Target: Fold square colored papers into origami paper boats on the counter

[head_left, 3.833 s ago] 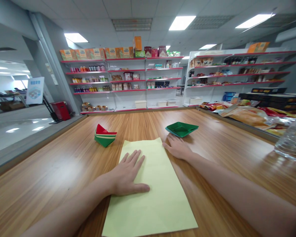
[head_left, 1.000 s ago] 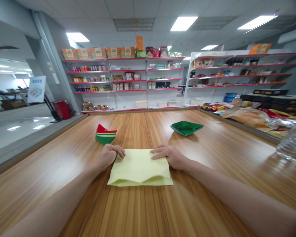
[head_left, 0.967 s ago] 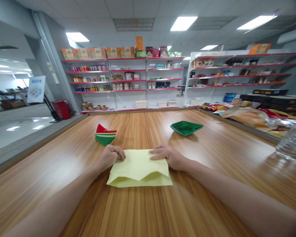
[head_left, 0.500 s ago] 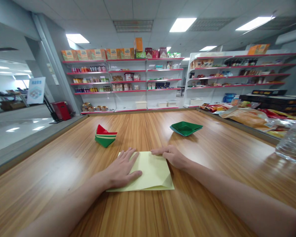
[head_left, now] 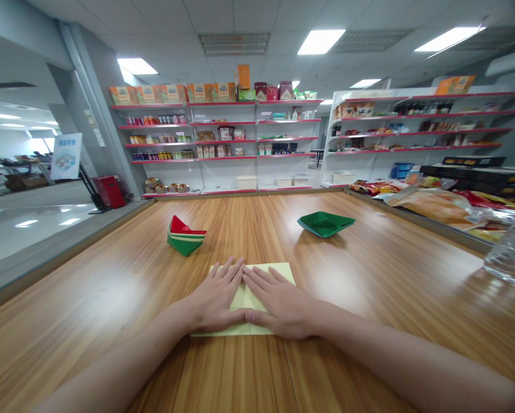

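While a wide wooden table (head_left: 223, 381) stretches out before you, white shelves (head_left: 223, 172) with red edges stand beyond its far side, loaded with boxes, bottles and packets. Along the table's right side lie black boxes (head_left: 476, 178), with snack bags (head_left: 433, 205) piled in front of them and nearer to you. Close to you, near the middle of the table, a pale yellow sheet of paper (head_left: 243, 299) lies flat, much of it covered by your hands. Your left hand (head_left: 217, 301) rests palm down on its left part, fingers stretched out and a little apart, gripping nothing. Your right hand (head_left: 283, 304) lies the same way on the right part, and your two thumbs meet near the paper's near edge. A clear bottle (head_left: 513, 249) stands at the far right, cut off by the frame. Past your right hand sits a green tray (head_left: 325, 223) with pointed corners, and past your left hand a smaller stack of red, pale and green folded shapes (head_left: 186, 236).
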The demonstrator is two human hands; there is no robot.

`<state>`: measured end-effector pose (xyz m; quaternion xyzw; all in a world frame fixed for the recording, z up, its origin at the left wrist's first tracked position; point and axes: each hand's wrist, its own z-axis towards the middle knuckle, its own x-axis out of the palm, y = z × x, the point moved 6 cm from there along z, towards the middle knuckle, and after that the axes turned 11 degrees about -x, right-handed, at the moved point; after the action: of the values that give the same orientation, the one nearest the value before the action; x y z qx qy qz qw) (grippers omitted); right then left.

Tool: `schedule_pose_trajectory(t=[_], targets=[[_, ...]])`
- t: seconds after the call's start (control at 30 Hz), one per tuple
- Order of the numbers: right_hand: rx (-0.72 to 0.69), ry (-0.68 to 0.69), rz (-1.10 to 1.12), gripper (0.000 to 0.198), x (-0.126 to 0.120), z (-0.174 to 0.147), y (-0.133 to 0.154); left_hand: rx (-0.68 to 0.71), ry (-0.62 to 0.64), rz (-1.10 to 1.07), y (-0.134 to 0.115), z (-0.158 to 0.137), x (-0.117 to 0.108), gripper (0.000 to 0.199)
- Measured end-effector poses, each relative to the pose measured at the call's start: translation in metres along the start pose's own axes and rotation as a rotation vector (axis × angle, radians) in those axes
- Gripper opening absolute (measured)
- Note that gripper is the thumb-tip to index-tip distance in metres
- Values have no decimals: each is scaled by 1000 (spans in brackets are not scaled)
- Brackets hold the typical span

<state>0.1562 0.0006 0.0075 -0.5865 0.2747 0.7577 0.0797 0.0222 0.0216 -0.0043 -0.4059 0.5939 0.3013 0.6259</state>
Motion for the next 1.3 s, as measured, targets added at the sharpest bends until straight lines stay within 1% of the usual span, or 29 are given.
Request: schedule_pose_trajectory(t=[0.07, 0.2, 0.27, 0.33, 0.6, 0.73, 0.83, 0.9, 1.0, 1.1, 1.2, 1.3], targets=[[87, -15, -36, 77, -4, -4, -22, 0, 12, -8, 0, -1, -1, 91], [254, -41, -127, 73, -15, -16, -68, 14, 54, -20, 1, -2, -4, 100], [292, -58, -153, 71, -19, -21, -83, 30, 62, -22, 2, -2, -5, 104], [295, -70, -164, 70, -20, -24, -90, 44, 70, -20, 3, -1, -5, 106], [293, -94, -158, 68, -21, -25, -86, 86, 64, -19, -3, -3, -11, 99], [294, -86, -171, 67, -21, -26, -85, 61, 64, -15, -3, -3, -10, 95], [297, -96, -179, 64, -21, -25, -83, 25, 44, -13, -1, -1, -8, 97], [298, -125, -185, 60, -23, -24, -81, 0, 35, -3, 1, 0, -7, 99], [294, -214, -189, 48, -29, -23, -78, -25, 34, 7, 1, 0, -7, 101], [276, -301, -179, 35, -34, -23, -75, -22, 43, 1, -1, -2, -10, 95], [264, -327, -171, 28, -35, -23, -75, -9, 54, -11, -3, -2, -12, 88], [271, -324, -170, 27, -33, -23, -76, -11, 66, -4, -4, -2, -13, 87]])
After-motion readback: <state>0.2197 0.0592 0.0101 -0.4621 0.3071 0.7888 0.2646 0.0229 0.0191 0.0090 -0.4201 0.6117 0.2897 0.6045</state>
